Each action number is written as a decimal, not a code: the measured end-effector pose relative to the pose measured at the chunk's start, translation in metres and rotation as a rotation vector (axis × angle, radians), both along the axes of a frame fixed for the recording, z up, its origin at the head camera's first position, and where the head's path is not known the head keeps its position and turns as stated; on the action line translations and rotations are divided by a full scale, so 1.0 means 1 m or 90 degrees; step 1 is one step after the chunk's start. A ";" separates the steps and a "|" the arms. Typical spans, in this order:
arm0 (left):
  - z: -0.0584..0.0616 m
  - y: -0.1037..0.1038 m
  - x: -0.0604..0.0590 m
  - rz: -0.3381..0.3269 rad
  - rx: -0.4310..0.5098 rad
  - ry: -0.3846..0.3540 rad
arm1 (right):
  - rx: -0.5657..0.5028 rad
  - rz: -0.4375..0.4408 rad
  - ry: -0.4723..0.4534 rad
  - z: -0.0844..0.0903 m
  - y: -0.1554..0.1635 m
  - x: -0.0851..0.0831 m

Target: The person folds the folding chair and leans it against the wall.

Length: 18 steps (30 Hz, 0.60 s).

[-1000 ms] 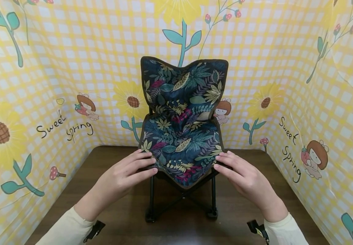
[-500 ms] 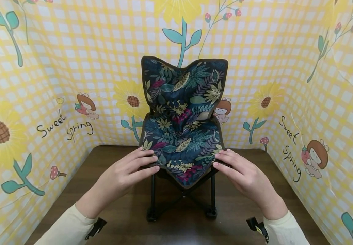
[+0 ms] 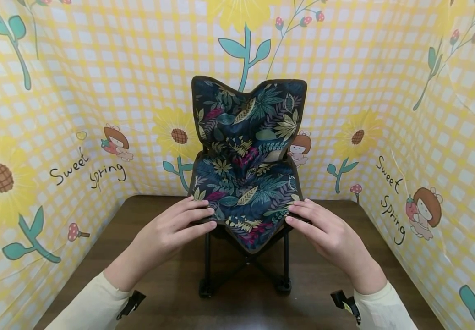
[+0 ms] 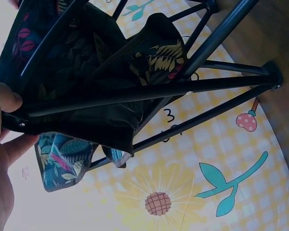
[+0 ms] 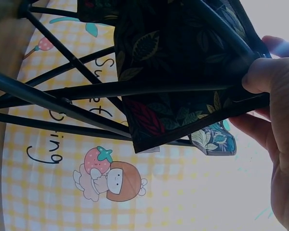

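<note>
A small folding chair [image 3: 245, 190] with dark leaf-print fabric and black tube legs stands upright, facing me in the head view. My left hand [image 3: 164, 233] grips the seat's front left corner, fingers over the top. In the left wrist view its thumb [image 4: 8, 98] lies underneath, by the end of a frame tube [image 4: 120, 96]. The front right corner is held likewise by my right hand [image 3: 333, 233], whose thumb [image 5: 256, 77] presses from below in the right wrist view. Between the hands, the seat's front edge sags to a point above the crossed legs.
The chair's feet [image 3: 205, 288] rest on a brown wooden tabletop [image 3: 150, 293]. Yellow checked cloth [image 3: 146, 64] with flowers and cartoon figures encloses the table at the back and both sides. A black strap [image 3: 131, 305] shows at each wrist.
My left hand has shifted slightly to the right, and the right hand very slightly to the left. The chair's front feet stand a little closer together. Both grips look the same.
</note>
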<state>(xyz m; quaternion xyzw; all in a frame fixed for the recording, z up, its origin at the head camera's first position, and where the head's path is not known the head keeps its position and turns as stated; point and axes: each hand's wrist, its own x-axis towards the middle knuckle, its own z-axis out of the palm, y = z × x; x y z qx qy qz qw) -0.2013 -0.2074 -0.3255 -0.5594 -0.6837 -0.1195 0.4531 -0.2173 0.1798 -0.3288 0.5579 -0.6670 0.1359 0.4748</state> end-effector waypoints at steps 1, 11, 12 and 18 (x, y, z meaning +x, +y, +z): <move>0.000 0.000 0.000 0.000 0.000 0.002 | 0.001 -0.001 0.001 0.000 0.000 0.000; 0.002 0.003 -0.002 0.000 0.007 0.007 | -0.004 -0.003 0.010 0.004 -0.004 0.001; 0.003 0.004 -0.002 0.000 0.007 0.008 | -0.004 -0.003 0.011 0.005 -0.004 0.001; 0.006 0.006 -0.001 -0.004 0.010 0.012 | -0.003 -0.001 0.012 0.007 -0.006 0.001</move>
